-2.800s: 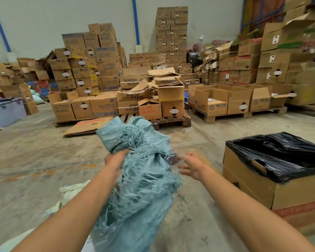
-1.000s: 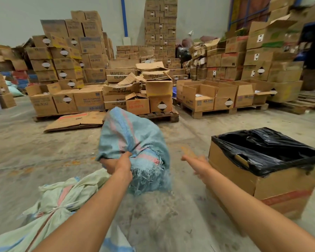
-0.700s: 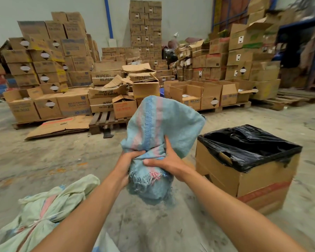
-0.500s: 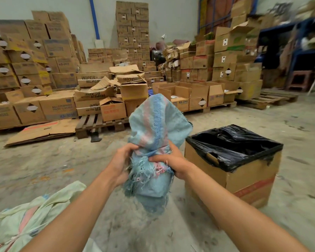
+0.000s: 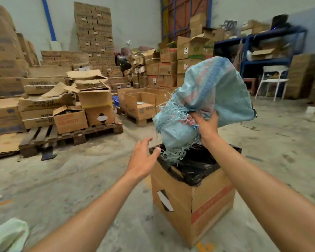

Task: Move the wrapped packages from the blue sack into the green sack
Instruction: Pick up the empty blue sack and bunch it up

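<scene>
While cartons printed "WIPER BLADE" [image 5: 42, 85] sit stacked at ten o'clock, the right hand [image 5: 206, 127] grips the crumpled blue sack [image 5: 204, 99], woven, pink-striped and frayed, above a cardboard box [image 5: 193, 200] lined with a black bag [image 5: 195, 163]. The left hand [image 5: 144, 158] hovers with fingers spread, holding nothing. The green sack [image 5: 7, 235] lies at seven o'clock.

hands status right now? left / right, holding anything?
Left hand: open, fingers spread, holding nothing, beside the lined box.
Right hand: closed, gripping the bunched blue sack above that box.
</scene>
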`<state>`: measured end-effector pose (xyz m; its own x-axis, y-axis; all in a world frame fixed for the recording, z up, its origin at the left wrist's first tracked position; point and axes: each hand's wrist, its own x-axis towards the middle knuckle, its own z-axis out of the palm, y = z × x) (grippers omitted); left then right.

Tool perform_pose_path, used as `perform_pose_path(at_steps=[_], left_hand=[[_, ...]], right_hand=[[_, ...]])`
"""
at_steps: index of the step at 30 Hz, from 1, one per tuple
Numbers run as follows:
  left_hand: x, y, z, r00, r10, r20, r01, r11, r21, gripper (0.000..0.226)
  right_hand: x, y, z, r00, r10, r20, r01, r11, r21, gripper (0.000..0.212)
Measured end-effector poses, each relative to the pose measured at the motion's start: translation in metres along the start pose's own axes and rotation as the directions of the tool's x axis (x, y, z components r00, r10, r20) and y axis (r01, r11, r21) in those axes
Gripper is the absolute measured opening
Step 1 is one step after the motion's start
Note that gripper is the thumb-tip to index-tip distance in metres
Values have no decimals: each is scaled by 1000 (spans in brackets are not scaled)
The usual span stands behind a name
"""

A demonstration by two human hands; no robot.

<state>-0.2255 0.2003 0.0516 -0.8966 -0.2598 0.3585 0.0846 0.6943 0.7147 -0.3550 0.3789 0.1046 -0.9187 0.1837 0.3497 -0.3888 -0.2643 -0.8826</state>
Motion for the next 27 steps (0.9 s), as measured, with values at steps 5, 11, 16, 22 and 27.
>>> perform_pose_path(at_steps=[5,11,16,22,27], left_hand=[[29,-11,72,967,122,225,-160,974,158,49],[47,-38,128,929,68,364,-202,916,345,61],[39,-61,139,955,79,285,-170,935,312,60],[42,-66,144,940,48,337,-157,939,304,83],[47,-67,145,929,30,369,-152,939,307,91]], right_hand=[[34,52,-21,992,-16,-123,-28,938,-345,83],[33,121,-36,963,267,34,-63,347,-936,63],[50,161,-42,751,655,79,55,58,-997,84],[36,146,-42,602,794,-82,303,-323,-897,45],[56,144,-27,613,784,100,190,-23,-982,79]])
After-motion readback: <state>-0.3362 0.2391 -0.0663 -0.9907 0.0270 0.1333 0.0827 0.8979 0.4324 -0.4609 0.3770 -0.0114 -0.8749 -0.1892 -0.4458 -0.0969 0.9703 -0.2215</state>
